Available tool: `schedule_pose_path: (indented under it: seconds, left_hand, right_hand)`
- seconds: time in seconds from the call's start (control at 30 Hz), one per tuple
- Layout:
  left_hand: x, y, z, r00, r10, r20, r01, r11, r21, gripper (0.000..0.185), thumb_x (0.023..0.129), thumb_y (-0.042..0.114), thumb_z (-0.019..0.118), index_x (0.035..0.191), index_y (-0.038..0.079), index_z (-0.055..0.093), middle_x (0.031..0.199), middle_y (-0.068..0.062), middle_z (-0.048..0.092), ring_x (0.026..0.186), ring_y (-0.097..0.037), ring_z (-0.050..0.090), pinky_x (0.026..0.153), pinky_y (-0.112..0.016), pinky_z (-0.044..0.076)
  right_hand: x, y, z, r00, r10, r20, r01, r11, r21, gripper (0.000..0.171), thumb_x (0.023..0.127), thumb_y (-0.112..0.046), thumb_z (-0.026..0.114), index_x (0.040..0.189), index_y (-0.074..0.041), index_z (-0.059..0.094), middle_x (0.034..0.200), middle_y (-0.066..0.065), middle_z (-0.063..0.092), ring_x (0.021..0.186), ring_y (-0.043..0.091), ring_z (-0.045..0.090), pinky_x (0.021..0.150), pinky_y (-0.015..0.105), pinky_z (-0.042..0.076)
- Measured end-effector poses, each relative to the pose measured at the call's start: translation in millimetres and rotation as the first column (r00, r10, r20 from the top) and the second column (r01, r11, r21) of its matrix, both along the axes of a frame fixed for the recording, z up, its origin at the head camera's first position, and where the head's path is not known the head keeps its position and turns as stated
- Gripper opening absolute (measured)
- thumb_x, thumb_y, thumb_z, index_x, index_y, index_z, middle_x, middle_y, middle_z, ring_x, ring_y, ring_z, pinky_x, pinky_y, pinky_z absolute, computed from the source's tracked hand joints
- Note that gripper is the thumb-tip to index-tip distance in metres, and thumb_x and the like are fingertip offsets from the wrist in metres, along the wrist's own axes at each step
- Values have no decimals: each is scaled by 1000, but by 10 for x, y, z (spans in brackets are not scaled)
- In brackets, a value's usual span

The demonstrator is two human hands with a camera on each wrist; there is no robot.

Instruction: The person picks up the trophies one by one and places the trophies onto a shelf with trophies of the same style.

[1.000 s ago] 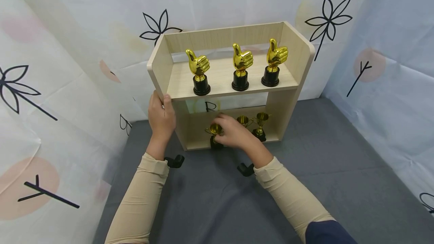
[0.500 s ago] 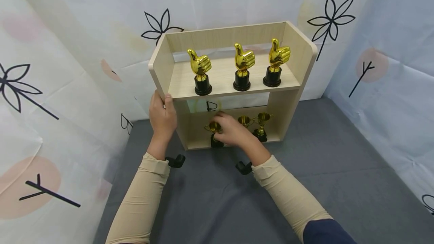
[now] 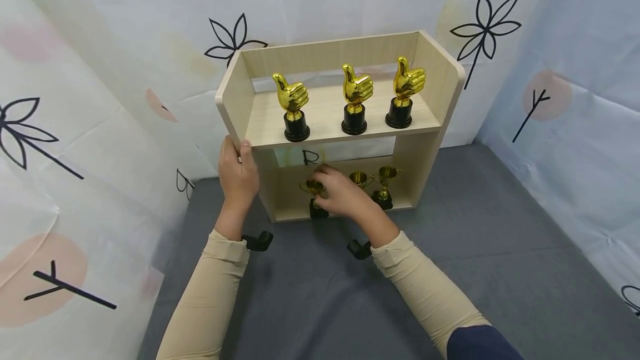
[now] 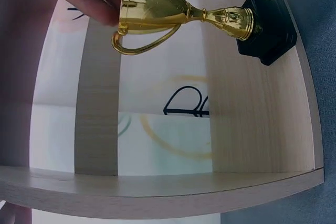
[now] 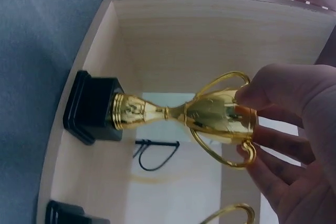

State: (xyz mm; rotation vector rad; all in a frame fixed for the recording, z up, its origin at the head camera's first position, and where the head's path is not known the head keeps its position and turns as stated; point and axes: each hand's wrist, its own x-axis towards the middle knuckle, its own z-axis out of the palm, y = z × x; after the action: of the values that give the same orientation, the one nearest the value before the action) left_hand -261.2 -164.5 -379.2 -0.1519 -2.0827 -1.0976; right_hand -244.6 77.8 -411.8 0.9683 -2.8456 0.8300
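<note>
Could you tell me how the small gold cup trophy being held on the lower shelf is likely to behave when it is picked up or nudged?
The cup trophy looks rigid and probably light: the right hand holds its bowl with fingertips alone. Its glossy gold finish may be slippery. A wide bowl on a thin stem over a small black base suggests it tips easily if nudged high up.

The cup trophy (image 5: 210, 114) is glossy gold with a matt black base. The shelf (image 3: 330, 110) is pale, smooth, matt wood grain. Grey cloth (image 3: 450, 271) covers the table.
</note>
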Motion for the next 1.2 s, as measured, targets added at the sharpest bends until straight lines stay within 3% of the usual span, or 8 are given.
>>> schedule_pose_path:
  seconds: [0.27,0.5,0.63,0.87,1.0,1.2]
  left_hand:
    - [76,-75,14,997,-41,61,40,999,18,52,109,41,38,128,-3,58,114,-28,59,105,-43,61,86,-56,48]
    - [107,-187,-71,993,-77,88,74,997,35,54,111,48,41,130,1,60,116,-24,62,103,-39,64,81,-50,52]
    - [130,-260,-138,990,-97,100,93,995,38,55,112,51,42,123,2,63,116,-22,63,98,-37,66,79,-48,52]
    - [179,-332,-209,991,-94,100,92,995,21,48,112,42,50,113,-3,69,111,-24,66,102,-41,67,84,-53,54]
    - [206,-353,-273,994,-77,76,77,997,6,43,112,36,50,110,-3,69,109,-24,67,102,-40,67,82,-46,53]
    - [247,-363,-362,999,-38,-33,38,999,11,37,112,27,50,106,-6,68,99,-23,66,90,-32,64,75,-25,45]
  right_hand:
    - [42,13,56,999,-15,-39,15,1000,-6,43,98,-14,72,140,-4,65,147,15,60,133,31,61,106,46,53]
    - [133,65,88,994,-6,-106,3,1000,-29,42,98,-15,73,138,-3,67,144,17,61,131,33,62,106,48,54]
    - [206,165,121,990,-27,-136,24,999,-24,43,102,-27,72,139,-5,67,145,16,62,133,34,61,110,51,51]
    - [324,387,183,972,-109,-210,114,993,11,49,106,-47,61,140,-12,68,145,12,63,138,35,57,115,55,45]
    - [378,498,226,958,-146,-246,155,988,14,49,106,-48,59,139,-13,68,146,12,62,139,36,56,116,57,43]
    - [446,608,272,951,-171,-257,179,984,10,52,105,-50,60,140,-13,68,151,13,59,143,37,53,117,59,41]
